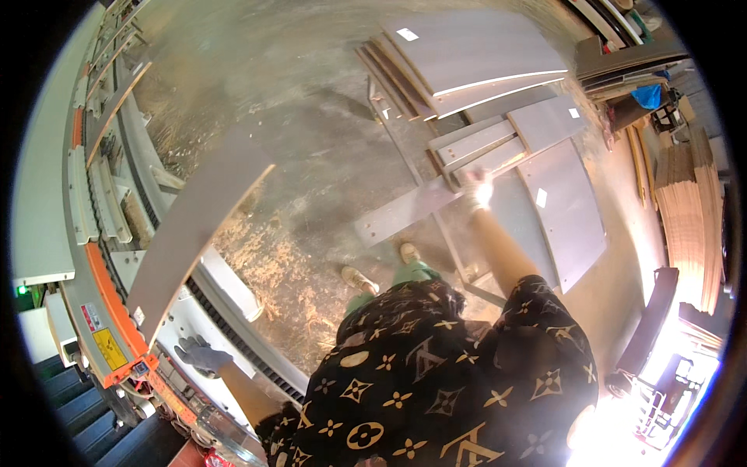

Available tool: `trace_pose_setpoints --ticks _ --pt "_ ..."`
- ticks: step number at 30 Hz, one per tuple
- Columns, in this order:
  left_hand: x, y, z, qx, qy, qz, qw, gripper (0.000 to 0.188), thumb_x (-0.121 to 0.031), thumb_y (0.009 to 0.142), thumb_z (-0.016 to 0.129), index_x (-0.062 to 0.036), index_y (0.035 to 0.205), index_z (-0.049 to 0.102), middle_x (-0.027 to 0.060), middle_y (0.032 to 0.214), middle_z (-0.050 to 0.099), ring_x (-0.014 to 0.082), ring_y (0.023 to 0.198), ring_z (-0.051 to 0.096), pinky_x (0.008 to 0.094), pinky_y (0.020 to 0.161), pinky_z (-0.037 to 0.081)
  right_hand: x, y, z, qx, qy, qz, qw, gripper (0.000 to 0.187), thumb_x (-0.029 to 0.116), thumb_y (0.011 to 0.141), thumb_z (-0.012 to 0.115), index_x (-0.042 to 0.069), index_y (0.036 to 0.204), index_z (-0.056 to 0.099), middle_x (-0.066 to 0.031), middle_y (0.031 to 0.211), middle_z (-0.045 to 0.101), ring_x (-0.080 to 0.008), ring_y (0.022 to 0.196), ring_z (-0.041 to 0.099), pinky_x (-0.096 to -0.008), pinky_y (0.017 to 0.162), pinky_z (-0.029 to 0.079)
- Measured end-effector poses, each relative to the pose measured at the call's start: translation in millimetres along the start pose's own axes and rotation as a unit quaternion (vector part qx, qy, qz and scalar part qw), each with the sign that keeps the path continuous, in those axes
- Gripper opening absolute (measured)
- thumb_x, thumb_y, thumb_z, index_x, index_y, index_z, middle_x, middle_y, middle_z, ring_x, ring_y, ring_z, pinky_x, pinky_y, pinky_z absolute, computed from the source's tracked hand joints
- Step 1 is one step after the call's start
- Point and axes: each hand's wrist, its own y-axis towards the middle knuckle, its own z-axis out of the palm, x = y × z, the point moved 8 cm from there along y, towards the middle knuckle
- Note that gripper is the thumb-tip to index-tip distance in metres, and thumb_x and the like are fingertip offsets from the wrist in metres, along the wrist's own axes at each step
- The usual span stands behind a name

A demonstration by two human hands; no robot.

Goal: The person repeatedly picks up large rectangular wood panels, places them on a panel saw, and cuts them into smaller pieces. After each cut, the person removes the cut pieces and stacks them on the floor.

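Note:
My left hand [204,356], in a grey glove, has its fingers apart over the pale bed of the machine, beside the lower end of a long grey panel [194,210]. That panel lies on the machine's conveyor and juts toward the floor. Out to the right, my right hand [475,189], in a light glove, grips a narrow grey board [408,208]. Its near end, with small holes, sticks out to the left of the hand. Glare and blur soften the right fingers. Under and beyond it lie stacked grey boards [545,124] of several sizes.
Larger grey panels [482,47] are piled on a metal stand [443,233] ahead. An orange-edged machine [109,303] with a chain track runs along the left. Sawdust [261,265] covers the floor beside it. Stacked brown sheets [685,218] stand at far right.

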Motion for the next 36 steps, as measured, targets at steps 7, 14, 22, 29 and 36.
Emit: trace_pose_setpoints --ticks 7,14,22,29,36 --pt "47 -157 38 0.215 0.081 0.001 0.973 0.048 -0.011 0.088 0.056 -0.0048 0.131 0.038 0.0085 0.127 0.044 0.0186 0.111 0.047 0.0314 0.089 0.043 59 152 -92 -0.113 -0.406 0.073 0.904 0.082 0.040 0.068 0.074 0.010 0.135 0.038 -0.0219 0.122 0.049 -0.0361 0.110 0.052 -0.0403 0.094 0.043" --pt "45 -220 37 0.177 0.041 -0.137 0.974 0.054 -0.006 0.084 0.061 -0.0105 0.131 0.035 0.0023 0.120 0.046 0.0160 0.090 0.056 0.0290 0.076 0.051 -48 243 -161 -0.072 0.007 0.106 0.992 0.053 0.025 0.077 0.070 0.012 0.124 0.049 -0.0108 0.107 0.057 -0.0230 0.094 0.057 -0.0341 0.081 0.045" --pt "120 -353 160 0.451 0.054 -0.246 0.856 0.018 -0.009 0.087 0.057 -0.0073 0.105 0.053 -0.0019 0.074 0.050 0.0091 0.071 0.047 0.0209 0.057 0.039 -109 208 -111 0.182 0.397 0.270 0.858 0.015 0.017 0.087 0.053 0.010 0.074 0.055 0.0001 0.071 0.053 -0.0136 0.065 0.050 -0.0289 0.059 0.044" --pt "69 -595 243 0.616 0.057 -0.313 0.721 0.030 -0.015 0.089 0.052 -0.0056 0.117 0.050 0.0040 0.104 0.057 0.0147 0.086 0.056 0.0286 0.069 0.049 62 -75 -59 0.272 0.404 0.426 0.762 0.031 0.023 0.081 0.062 0.007 0.107 0.052 -0.0075 0.089 0.057 -0.0188 0.074 0.055 -0.0332 0.070 0.052" --pt "5 -410 103 0.541 0.017 -0.312 0.781 0.041 -0.023 0.086 0.059 -0.0015 0.119 0.049 0.0090 0.105 0.059 0.0183 0.091 0.060 0.0317 0.077 0.051 22 -9 -48 0.449 0.288 0.337 0.776 0.033 0.036 0.088 0.054 0.012 0.110 0.055 -0.0067 0.105 0.058 -0.0221 0.098 0.055 -0.0380 0.086 0.045"
